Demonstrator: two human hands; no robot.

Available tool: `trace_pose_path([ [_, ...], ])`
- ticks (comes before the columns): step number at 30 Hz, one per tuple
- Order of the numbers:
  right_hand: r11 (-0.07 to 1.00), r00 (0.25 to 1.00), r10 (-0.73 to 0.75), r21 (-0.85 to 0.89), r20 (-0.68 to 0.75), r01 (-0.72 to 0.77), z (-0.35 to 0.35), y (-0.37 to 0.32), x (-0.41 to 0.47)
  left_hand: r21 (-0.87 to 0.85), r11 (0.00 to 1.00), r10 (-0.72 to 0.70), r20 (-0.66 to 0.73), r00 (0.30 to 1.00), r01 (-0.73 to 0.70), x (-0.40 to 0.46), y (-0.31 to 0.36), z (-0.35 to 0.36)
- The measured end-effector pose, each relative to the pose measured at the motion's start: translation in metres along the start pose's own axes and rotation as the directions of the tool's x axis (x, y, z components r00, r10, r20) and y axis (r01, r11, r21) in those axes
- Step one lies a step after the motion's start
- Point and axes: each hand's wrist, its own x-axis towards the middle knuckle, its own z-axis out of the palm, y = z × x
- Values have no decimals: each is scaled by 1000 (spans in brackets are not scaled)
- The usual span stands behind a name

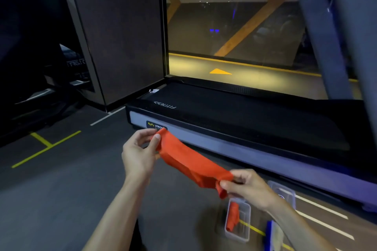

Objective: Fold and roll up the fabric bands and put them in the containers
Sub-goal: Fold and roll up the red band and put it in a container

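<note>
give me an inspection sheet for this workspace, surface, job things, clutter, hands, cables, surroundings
Surface: dark floor with yellow and white lines.
Job's things: orange fabric band stretched in the air between both hands; clear container on the floor with a rolled orange band inside; second clear container beside it, contents unclear.
Clutter: blue-edged item at bottom right, unidentifiable.
Hands: left hand pinches one end, right hand the other.
Cables: nothing seen.
Surroundings: treadmill ahead, glass wall beyond.

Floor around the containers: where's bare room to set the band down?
Open grey floor left of the left hand, between the yellow floor lines and the forearms. Crowded at lower right: clear container with a rolled band, second container, blue item, treadmill base.
</note>
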Motion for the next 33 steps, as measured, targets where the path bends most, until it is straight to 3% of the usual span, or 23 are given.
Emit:
trace_pose_path([
  [4, 986, 971, -114, 93, -208, 136, 8, -12, 4, 79, 997, -22, -28, 999, 25, 5, -10, -14],
  [7, 989, 950, -96, 76, -298, 123, 14, -14, 7, 90, 994, -52, -37, 998, 55, 3, -14, -19],
  [12, 973, 942, -127, -223, -312, 57, 20, -6, 12, 61, 998, -27, -57, 998, 31, 6, -12, -31],
  [15, 955, 947, -102, -298, -306, 7, 21, -2, 15, 14, 1000, -20, -51, 999, 21, 8, -6, -33],
  [17, 974, 968, -15, -222, -251, -43, 22, -1, 17, 5, 1000, -12, -55, 998, 12, 9, -5, -34],
  [20, 984, 977, 147, 122, -151, -129, 30, -4, 18, 42, 998, -41, 13, 999, 40, 7, -10, -29],
  [22, 956, 975, 161, 270, -154, -115, 35, -10, 19, 79, 995, -64, 115, 991, 55, 2, -14, -23],
  [24, 956, 976, 131, 283, -171, -79, 40, -15, 19, 162, 987, -54, 220, 974, 18, -1, -17, -17],
  [26, 987, 983, 66, 153, -172, -40, 45, -18, 20, 240, 970, -63, 380, 923, -33, -4, -17, -14],
  [29, 994, 990, -75, -87, -123, 64, 53, -15, 25, 347, 932, -143, 613, 777, -102, -8, -20, -10],
  [33, 962, 976, -210, -190, -60, 195, 60, -21, 28, 376, 913, -217, 774, 595, -157, -17, -21, -5],
])
